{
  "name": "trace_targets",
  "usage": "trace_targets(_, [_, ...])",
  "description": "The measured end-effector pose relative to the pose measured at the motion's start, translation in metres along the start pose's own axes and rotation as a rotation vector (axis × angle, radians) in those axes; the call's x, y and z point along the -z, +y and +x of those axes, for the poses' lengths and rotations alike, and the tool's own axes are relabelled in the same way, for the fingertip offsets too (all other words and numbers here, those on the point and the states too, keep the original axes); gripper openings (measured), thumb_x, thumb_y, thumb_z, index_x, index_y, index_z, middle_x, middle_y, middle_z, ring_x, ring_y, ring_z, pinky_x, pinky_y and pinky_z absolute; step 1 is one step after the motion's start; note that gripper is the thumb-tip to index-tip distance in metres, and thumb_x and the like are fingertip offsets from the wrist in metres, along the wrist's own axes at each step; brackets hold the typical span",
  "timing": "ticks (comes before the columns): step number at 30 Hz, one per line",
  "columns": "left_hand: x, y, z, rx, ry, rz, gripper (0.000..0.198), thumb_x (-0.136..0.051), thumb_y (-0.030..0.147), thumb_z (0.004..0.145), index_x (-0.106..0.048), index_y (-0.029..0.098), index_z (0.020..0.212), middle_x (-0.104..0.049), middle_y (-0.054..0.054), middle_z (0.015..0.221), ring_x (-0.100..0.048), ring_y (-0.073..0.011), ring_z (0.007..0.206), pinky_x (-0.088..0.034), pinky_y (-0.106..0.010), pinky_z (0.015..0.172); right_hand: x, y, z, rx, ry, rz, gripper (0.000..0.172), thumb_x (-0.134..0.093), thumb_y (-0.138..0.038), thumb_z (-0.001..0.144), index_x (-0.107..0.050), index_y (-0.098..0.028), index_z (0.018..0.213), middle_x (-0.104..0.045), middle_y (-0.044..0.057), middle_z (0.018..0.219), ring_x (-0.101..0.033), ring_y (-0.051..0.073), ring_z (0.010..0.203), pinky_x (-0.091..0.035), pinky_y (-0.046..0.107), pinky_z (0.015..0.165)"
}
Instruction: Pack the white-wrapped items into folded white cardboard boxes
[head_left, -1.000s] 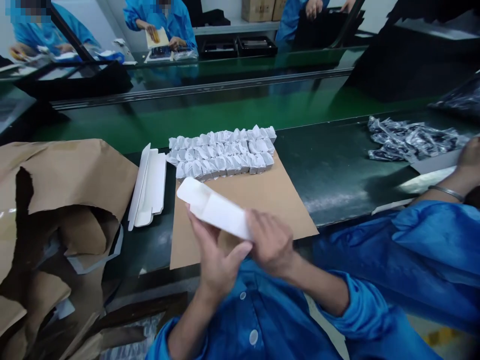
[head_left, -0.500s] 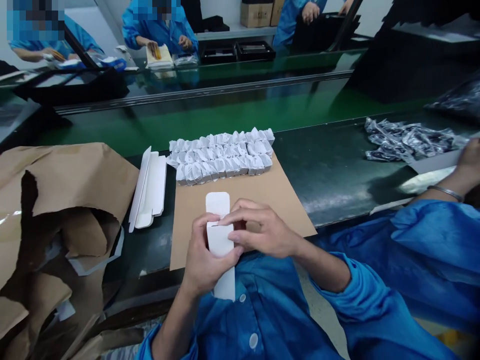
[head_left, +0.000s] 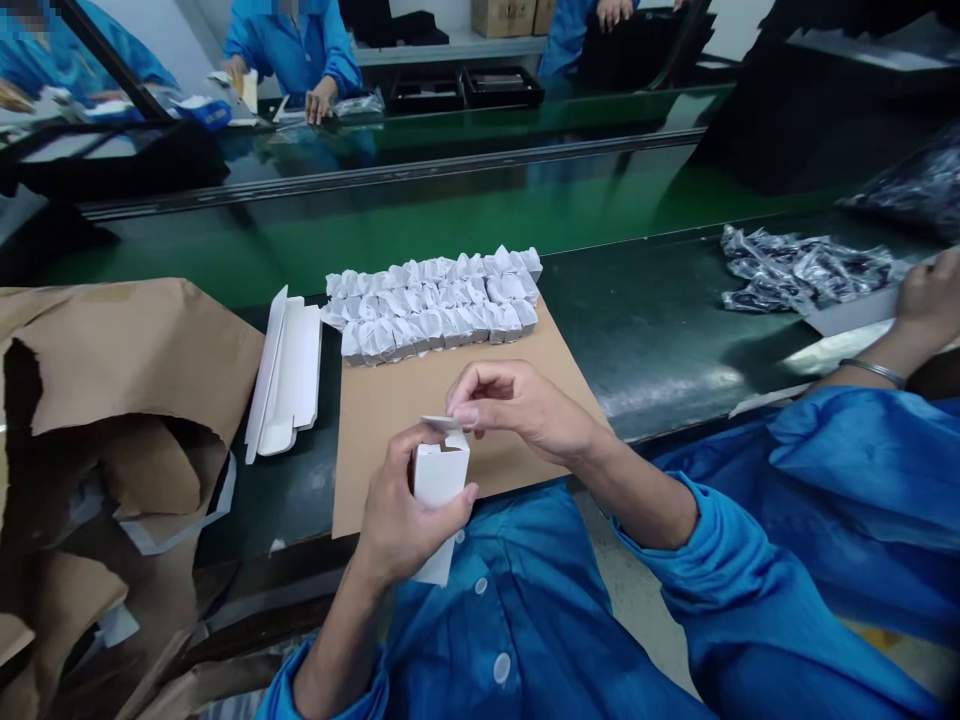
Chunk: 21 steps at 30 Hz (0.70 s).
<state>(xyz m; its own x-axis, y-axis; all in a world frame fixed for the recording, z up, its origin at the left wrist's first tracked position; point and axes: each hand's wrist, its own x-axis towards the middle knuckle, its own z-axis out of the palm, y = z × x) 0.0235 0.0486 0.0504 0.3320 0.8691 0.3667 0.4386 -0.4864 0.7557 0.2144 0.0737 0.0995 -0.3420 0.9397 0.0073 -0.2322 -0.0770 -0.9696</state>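
Observation:
My left hand point(head_left: 401, 515) is wrapped round a small white carton point(head_left: 439, 490) held upright over my lap. My right hand point(head_left: 517, 405) pinches the carton's top flap between thumb and fingertips. Just beyond lies a brown cardboard sheet point(head_left: 450, 395) on the dark bench. Several rows of folded white cartons point(head_left: 431, 305) stand at the sheet's far end. A short stack of flat white carton blanks point(head_left: 289, 370) lies left of the sheet.
Torn brown wrapping paper point(head_left: 112, 400) fills the left. A green conveyor belt point(head_left: 450, 215) runs behind the bench. A pile of clear-bagged dark parts point(head_left: 806, 270) lies at right, by a neighbour's hand with a bracelet point(head_left: 926, 300). Other blue-coated people work across the belt.
The flat blank was turned upright and opened into a box shape in my left hand. My right hand moved from its side to the top flap.

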Motion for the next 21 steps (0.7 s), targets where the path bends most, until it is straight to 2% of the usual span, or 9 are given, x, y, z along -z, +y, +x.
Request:
trace_targets(3, [-0.005,-0.002,-0.003,-0.057,0.083,0.1,0.057,-0.074,0.03,0.072,-0.045,0.023,0.12,-0.059,-0.003,0.103,-0.066,-0.0151,0.076,-0.053,-0.025,0.06,-0.002,0.0,-0.001,-0.017,-0.037,-0.069,0.024,-0.082,-0.028,0.073,-0.065,-0.015,0.085,-0.064,0.0,0.081,-0.057,0.01,0.072,-0.045,0.022,0.064])
trace_targets(6, [-0.013,-0.002,-0.006,-0.105,0.191,0.08,0.072,-0.076,0.031,0.071,-0.038,0.023,0.132,-0.056,-0.007,0.111,-0.066,-0.0184,0.088,-0.056,-0.028,0.067,-0.006,0.0,-0.003,0.037,-0.007,-0.14,0.021,-0.079,-0.029,0.076,-0.066,-0.015,0.085,-0.065,0.001,0.084,-0.058,0.012,0.074,-0.046,0.024,0.066])
trace_targets(8, [-0.016,0.0,-0.007,-0.111,0.219,0.015,0.092,-0.077,0.029,0.072,-0.022,0.023,0.146,-0.055,-0.009,0.113,-0.066,-0.0205,0.094,-0.057,-0.03,0.071,-0.01,-0.001,-0.006,0.081,0.018,-0.177,0.016,-0.076,-0.027,0.079,-0.068,-0.015,0.086,-0.065,0.002,0.086,-0.06,0.013,0.077,-0.047,0.025,0.067])
trace_targets(10, [-0.016,0.003,-0.008,-0.082,0.187,-0.01,0.107,-0.075,0.027,0.074,-0.003,0.022,0.153,-0.058,-0.009,0.11,-0.066,-0.0208,0.092,-0.058,-0.03,0.069,-0.013,-0.003,-0.01,0.15,0.028,-0.249,0.012,-0.074,-0.024,0.081,-0.07,-0.015,0.087,-0.066,0.003,0.088,-0.061,0.014,0.081,-0.049,0.026,0.07])
trace_targets(11, [-0.014,0.004,-0.008,-0.054,0.157,0.01,0.109,-0.074,0.027,0.075,0.001,0.022,0.154,-0.059,-0.01,0.109,-0.067,-0.021,0.09,-0.058,-0.03,0.067,-0.013,-0.003,-0.012,0.196,0.025,-0.306,0.009,-0.073,-0.023,0.082,-0.071,-0.016,0.088,-0.067,0.004,0.09,-0.062,0.015,0.084,-0.05,0.027,0.072])
trace_targets(14, [-0.008,0.007,-0.009,0.018,0.062,0.105,0.103,-0.073,0.031,0.075,-0.008,0.022,0.154,-0.062,-0.013,0.114,-0.068,-0.0222,0.086,-0.058,-0.031,0.065,-0.013,-0.003,-0.018,0.367,-0.003,-0.52,0.006,-0.068,-0.019,0.088,-0.072,-0.017,0.091,-0.069,0.006,0.099,-0.064,0.016,0.093,-0.053,0.029,0.081])
trace_targets(17, [-0.003,0.009,-0.01,0.034,-0.027,0.118,0.095,-0.07,0.031,0.078,-0.013,0.024,0.153,-0.061,-0.014,0.123,-0.069,-0.0223,0.089,-0.059,-0.032,0.068,-0.01,0.001,-0.023,0.492,-0.041,-0.688,0.012,-0.061,-0.018,0.092,-0.071,-0.014,0.097,-0.07,0.01,0.102,-0.065,0.017,0.095,-0.054,0.031,0.084])
trace_targets(21, [-0.001,0.014,-0.011,0.026,-0.048,0.104,0.088,-0.068,0.031,0.08,-0.018,0.026,0.152,-0.049,-0.016,0.143,-0.066,-0.0245,0.108,-0.059,-0.031,0.077,-0.01,0.011,-0.028,0.523,-0.057,-0.638,0.022,-0.056,-0.015,0.095,-0.069,-0.012,0.111,-0.07,0.013,0.108,-0.065,0.017,0.103,-0.054,0.031,0.088])
